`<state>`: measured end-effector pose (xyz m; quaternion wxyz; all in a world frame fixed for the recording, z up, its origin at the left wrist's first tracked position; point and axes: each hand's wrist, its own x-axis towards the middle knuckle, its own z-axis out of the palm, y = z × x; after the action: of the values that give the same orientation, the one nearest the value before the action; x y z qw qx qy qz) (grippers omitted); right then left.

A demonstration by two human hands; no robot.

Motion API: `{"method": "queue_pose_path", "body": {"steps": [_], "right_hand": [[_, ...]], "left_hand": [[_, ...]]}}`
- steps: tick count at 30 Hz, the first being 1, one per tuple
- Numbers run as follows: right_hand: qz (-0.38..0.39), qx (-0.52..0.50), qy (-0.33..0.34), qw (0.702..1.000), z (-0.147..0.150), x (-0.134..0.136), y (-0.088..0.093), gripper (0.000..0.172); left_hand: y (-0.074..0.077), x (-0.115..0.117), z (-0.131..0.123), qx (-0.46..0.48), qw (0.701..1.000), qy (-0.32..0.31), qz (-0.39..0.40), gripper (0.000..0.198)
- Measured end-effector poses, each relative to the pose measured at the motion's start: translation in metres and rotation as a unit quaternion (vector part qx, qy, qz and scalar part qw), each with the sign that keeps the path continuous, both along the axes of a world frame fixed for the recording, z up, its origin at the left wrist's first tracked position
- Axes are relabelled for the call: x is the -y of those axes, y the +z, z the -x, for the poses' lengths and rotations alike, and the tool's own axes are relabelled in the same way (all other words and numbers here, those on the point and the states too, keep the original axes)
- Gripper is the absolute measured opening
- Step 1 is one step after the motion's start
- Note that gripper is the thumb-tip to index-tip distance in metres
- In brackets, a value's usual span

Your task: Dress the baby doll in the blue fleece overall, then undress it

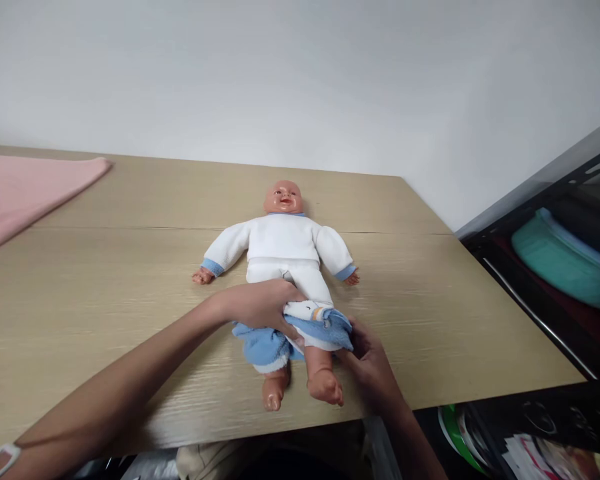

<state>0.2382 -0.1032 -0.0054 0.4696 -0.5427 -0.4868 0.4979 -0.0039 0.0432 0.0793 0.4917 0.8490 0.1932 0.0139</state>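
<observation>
A baby doll [285, 237] in a white top with blue cuffs and white leggings lies on its back, head toward the wall and bare feet toward me. Blue-and-white terry pants [267, 347] are bunched around both of its lower legs. My left hand [270, 303] reaches across the doll's legs, its fingers closed on the inner edge of the pants at the leg on the right. My right hand [365, 353] grips the outer edge of the same pant leg. Some fingertips of both hands are hidden by the cloth.
The doll lies on a light wooden table [130, 267] against a white wall. A pink cloth [30, 190] lies at the far left. Beyond the right table edge, a dark metal shelf [520, 293] holds a teal basin [565, 260]. Several items sit below the front right edge.
</observation>
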Motion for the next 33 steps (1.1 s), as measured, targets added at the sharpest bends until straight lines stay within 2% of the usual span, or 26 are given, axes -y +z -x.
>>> {"method": "queue_pose_path", "body": {"steps": [3,6,11,13,16,19,23,25,27,29,31,33], "right_hand": [[0.01,0.014,0.072,0.997,-0.015,-0.007,0.009,0.045],[-0.021,0.059,0.116,0.991,-0.025,-0.009,0.02,0.051],[-0.136,0.2,0.117,0.963,-0.027,-0.023,0.043,0.021],[-0.131,0.221,0.135,0.957,-0.027,-0.034,0.049,0.02],[-0.122,0.185,0.151,0.963,-0.027,-0.055,0.049,0.023],[-0.148,0.126,0.144,0.97,-0.026,-0.081,0.037,0.026],[-0.153,0.092,0.15,0.972,-0.02,-0.112,0.019,0.032],[-0.152,0.101,0.153,0.971,-0.015,-0.121,0.014,0.032],[-0.174,0.137,0.143,0.965,-0.011,-0.125,0.012,0.027],[-0.228,0.186,0.113,0.949,-0.008,-0.126,0.012,0.023],[-0.272,0.223,0.086,0.932,-0.005,-0.128,0.013,0.019],[-0.272,0.241,0.07,0.929,-0.003,-0.132,0.013,0.017]], "left_hand": [[-0.003,-0.002,0.001,0.0,1.0,0.009,-0.006,0.044],[0.0,0.003,0.003,-0.024,0.999,0.021,-0.034,0.057],[0.015,0.028,0.017,-0.015,0.988,0.084,-0.129,0.058],[0.02,0.04,0.028,-0.03,0.981,0.125,-0.145,0.056],[0.021,0.052,0.051,-0.097,0.964,0.2,-0.148,0.056],[0.011,0.056,0.074,-0.105,0.961,0.232,-0.105,0.052],[-0.014,0.051,0.089,0.017,0.972,0.23,-0.046,0.035],[-0.029,0.048,0.091,0.08,0.958,0.273,-0.036,0.027],[-0.042,0.045,0.09,0.126,0.933,0.332,-0.064,0.021],[-0.051,0.041,0.088,0.149,0.911,0.365,-0.118,0.018],[-0.057,0.036,0.085,0.16,0.906,0.365,-0.144,0.017],[-0.063,0.028,0.08,0.176,0.903,0.366,-0.137,0.018]]}}
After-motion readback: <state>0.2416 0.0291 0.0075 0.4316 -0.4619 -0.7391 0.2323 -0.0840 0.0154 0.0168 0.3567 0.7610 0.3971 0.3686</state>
